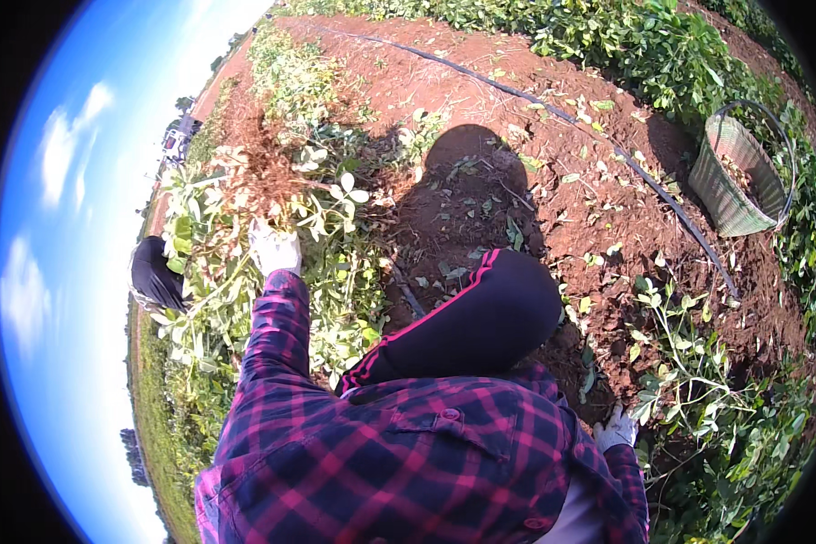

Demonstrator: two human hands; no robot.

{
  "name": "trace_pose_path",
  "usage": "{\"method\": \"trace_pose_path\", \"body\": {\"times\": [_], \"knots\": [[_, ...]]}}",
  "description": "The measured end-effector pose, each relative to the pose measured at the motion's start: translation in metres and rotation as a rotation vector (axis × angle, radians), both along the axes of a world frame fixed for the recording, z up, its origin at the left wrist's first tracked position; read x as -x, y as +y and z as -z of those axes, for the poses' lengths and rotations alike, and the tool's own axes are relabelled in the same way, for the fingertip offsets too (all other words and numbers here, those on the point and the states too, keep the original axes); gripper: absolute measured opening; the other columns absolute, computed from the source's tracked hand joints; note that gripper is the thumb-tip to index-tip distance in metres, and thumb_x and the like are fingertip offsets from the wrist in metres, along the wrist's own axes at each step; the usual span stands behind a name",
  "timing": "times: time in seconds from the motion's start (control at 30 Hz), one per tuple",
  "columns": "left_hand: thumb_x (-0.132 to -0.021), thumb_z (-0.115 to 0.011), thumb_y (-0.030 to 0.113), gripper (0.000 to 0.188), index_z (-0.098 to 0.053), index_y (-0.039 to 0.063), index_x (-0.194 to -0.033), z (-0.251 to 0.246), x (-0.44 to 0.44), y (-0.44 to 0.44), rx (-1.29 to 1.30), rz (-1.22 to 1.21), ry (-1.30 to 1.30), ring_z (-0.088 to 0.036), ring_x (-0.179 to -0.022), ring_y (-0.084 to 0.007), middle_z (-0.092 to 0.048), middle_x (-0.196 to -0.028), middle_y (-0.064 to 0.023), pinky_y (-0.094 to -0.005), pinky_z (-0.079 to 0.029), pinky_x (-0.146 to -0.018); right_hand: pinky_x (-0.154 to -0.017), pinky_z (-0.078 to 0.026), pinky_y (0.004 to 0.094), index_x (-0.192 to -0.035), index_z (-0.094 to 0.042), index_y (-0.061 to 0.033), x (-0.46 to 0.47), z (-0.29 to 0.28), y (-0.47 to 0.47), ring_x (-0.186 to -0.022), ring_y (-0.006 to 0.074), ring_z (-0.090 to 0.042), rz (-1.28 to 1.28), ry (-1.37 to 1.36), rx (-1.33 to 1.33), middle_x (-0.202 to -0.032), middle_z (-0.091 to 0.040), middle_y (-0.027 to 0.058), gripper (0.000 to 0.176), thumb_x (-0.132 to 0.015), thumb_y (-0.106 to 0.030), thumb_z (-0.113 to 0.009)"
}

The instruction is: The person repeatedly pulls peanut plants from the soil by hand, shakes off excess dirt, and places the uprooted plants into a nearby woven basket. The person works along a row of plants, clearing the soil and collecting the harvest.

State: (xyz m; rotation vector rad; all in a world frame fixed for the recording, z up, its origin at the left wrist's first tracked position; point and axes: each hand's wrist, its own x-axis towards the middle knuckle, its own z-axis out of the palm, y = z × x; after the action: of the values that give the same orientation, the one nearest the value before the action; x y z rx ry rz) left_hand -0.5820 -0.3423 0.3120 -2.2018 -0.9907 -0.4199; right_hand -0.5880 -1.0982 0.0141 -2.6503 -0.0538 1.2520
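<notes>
My left hand (pixel 276 249), in a white glove, is closed around the stems of an uprooted bunch of peanut plants (pixel 262 170), with its reddish, soil-covered roots turned upward. More leafy plants lie under and around that arm. At the lower right, my right hand (pixel 615 430), also gloved in white, is down at the soil beside the base of a leafy green plant (pixel 693 381). Leaves and the sleeve partly hide its fingers, so its grip cannot be made out.
A woven basket (pixel 738 173) with a hoop handle, holding what look like peanut pods, stands at the right. A dark irrigation hose (pixel 557 112) crosses the red soil. Green plant rows border the soil. Another person (pixel 156 275) bends at the left; a vehicle (pixel 175 144) stands farther off.
</notes>
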Motion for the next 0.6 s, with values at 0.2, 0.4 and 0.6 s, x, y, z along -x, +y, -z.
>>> {"method": "trace_pose_path", "body": {"times": [0.2, 0.4, 0.6], "knots": [[-0.08, -0.083, 0.02, 0.089, -0.039, 0.01, -0.157, 0.15, 0.077, 0.017, 1.156, -0.096, 0.597, -0.055, -0.137, -0.0356, -0.048, -0.154, -0.0247, -0.0383, -0.048, -0.111, -0.117, -0.038, 0.0549, -0.162, -0.03, -0.0106, 0.015, 0.021, 0.004, -0.143, 0.0521, -0.038, 0.025, -0.09, -0.069, -0.149, -0.046, 0.0314, 0.091, -0.084, -0.038, -0.07], [-0.096, -0.07, 0.047, 0.048, -0.074, 0.002, -0.112, 0.186, -0.043, -0.021, 1.298, -0.292, 0.553, -0.07, -0.095, -0.025, -0.075, -0.105, -0.0124, -0.0367, -0.055, -0.086, -0.114, -0.042, 0.0469, -0.155, -0.043, -0.0086, 0.043, -0.012, -0.048, -0.138, 0.0385, -0.052, 0.459, -0.244, -0.085, -0.151, -0.051, 0.023, 0.079, -0.087, -0.033, -0.074], [-0.096, -0.057, 0.028, 0.052, -0.049, 0.029, -0.147, 0.189, -0.134, 0.008, 0.658, 0.576, 1.496, -0.07, -0.099, -0.0474, -0.07, -0.114, -0.0298, -0.0572, -0.056, -0.086, -0.122, -0.033, 0.0468, -0.161, -0.034, -0.0144, 0.104, -0.073, -0.057, -0.15, 0.0375, -0.037, 0.684, -0.197, -0.106, -0.162, -0.039, 0.0192, 0.097, -0.08, -0.043, -0.08]]}}
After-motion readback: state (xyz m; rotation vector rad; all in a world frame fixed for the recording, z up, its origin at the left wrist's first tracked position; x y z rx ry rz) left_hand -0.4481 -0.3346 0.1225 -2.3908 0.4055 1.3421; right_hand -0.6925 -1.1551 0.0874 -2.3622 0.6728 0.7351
